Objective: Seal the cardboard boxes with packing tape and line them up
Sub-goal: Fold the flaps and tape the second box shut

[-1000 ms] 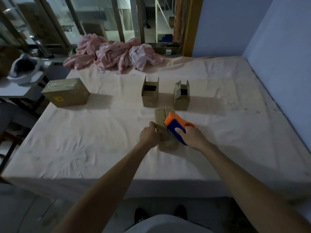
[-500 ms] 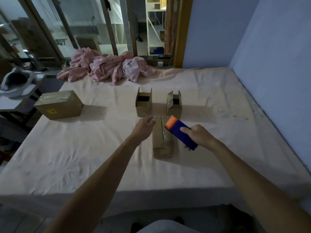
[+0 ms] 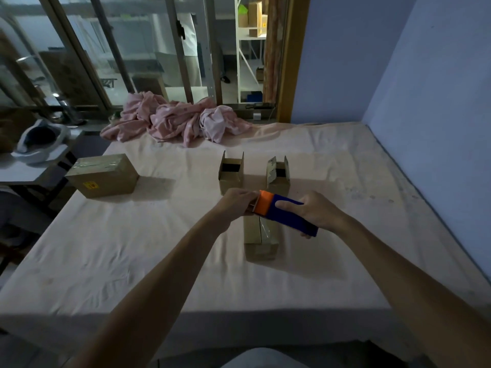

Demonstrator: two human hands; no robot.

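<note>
The dispenser (image 3: 285,212) is being held just above the near box (image 3: 261,236), which is lying closed on the bed (image 3: 132,248), with tape (image 3: 267,229) showing along its top seam. The blue body is being clasped by the right hand (image 3: 317,211), its grip clamped on it. The left hand (image 3: 237,204) is being pinched together at the orange mouth (whether the tape's free end is being caught there cannot be told).

A large box (image 3: 102,175) is sitting taped shut at the far left, well apart from the rest. Just behind the hands, an open box (image 3: 230,173) and a second open box (image 3: 278,175) are standing with flaps up, untaped. The job is being judged as less than half done: the near box is perhaps being finished, two are waiting to be sealed, and no line is being formed yet.
</note>
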